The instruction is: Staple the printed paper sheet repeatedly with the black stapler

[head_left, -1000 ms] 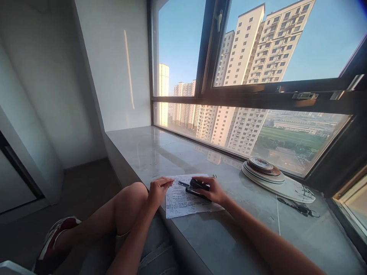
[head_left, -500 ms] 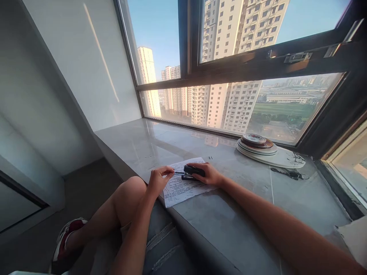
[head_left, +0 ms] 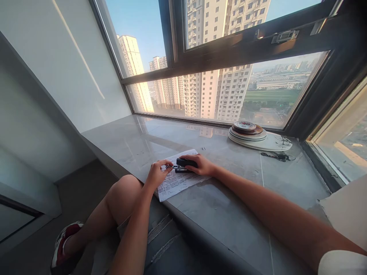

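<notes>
My right hand [head_left: 199,164] is wrapped around a black stapler [head_left: 186,163], which lies on its side or flat over the printed sheet of paper [head_left: 174,187]; I cannot tell which. My left hand [head_left: 159,172] is closed in a pinch at the stapler's left end. Between its fingertips is a thin metal strip [head_left: 174,167] that sticks out of the stapler, its far end hidden by the fingers. Red and dark pen marks show on the paper's lower left corner. Two small staple strips [head_left: 203,148] lie just beyond the sheet.
A stack of plates [head_left: 248,133] stands by the window, with a bunch of keys [head_left: 279,156] in front of it. The grey tiled sill [head_left: 229,214] ends at an edge beside my bent knee [head_left: 126,187]. A white object [head_left: 344,210] is at the right.
The view has shifted slightly, so everything sits a little further left and higher. My left hand has come closer to the stapler, and less of the metal strip protrudes.
</notes>
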Action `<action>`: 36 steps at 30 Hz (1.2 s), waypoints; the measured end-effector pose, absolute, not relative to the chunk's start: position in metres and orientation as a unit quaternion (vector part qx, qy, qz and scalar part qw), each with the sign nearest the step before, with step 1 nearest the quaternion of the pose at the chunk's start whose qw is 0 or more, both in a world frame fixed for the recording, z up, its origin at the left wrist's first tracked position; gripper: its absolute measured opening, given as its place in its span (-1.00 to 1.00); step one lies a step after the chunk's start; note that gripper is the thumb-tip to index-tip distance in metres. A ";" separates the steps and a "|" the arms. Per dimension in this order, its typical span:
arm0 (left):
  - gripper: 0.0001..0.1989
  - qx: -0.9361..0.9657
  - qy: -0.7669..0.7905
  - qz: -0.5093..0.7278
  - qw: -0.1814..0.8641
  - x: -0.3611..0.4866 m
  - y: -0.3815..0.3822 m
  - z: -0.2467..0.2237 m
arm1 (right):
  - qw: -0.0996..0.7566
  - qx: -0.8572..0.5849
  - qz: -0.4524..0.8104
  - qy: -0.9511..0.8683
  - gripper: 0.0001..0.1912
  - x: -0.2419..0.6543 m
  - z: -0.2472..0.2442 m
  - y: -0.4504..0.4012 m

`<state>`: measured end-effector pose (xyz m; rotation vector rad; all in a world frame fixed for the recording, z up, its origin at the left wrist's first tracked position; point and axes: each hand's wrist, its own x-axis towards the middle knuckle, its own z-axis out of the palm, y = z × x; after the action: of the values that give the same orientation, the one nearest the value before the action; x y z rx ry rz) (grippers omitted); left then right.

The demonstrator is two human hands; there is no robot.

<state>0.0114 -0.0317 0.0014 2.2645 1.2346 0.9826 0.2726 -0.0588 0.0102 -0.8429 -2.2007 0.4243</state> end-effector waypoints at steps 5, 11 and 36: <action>-0.83 0.802 0.439 0.355 0.192 0.011 -0.032 0.001 | 0.369 -0.328 0.172 -0.852 -0.49 0.273 0.008 -0.057; -0.84 0.798 0.431 0.364 0.212 0.009 -0.033 0.001 | 0.373 -0.304 0.150 -0.864 -0.51 0.273 0.007 -0.054; -0.60 0.794 0.440 0.359 0.216 0.003 -0.063 0.011 | 0.343 -0.316 0.159 -0.870 -0.54 0.246 0.011 -0.060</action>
<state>0.0030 -0.0632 0.0113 2.2010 1.2203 0.9942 0.2464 -0.0602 0.0113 -0.8213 -2.2611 0.4137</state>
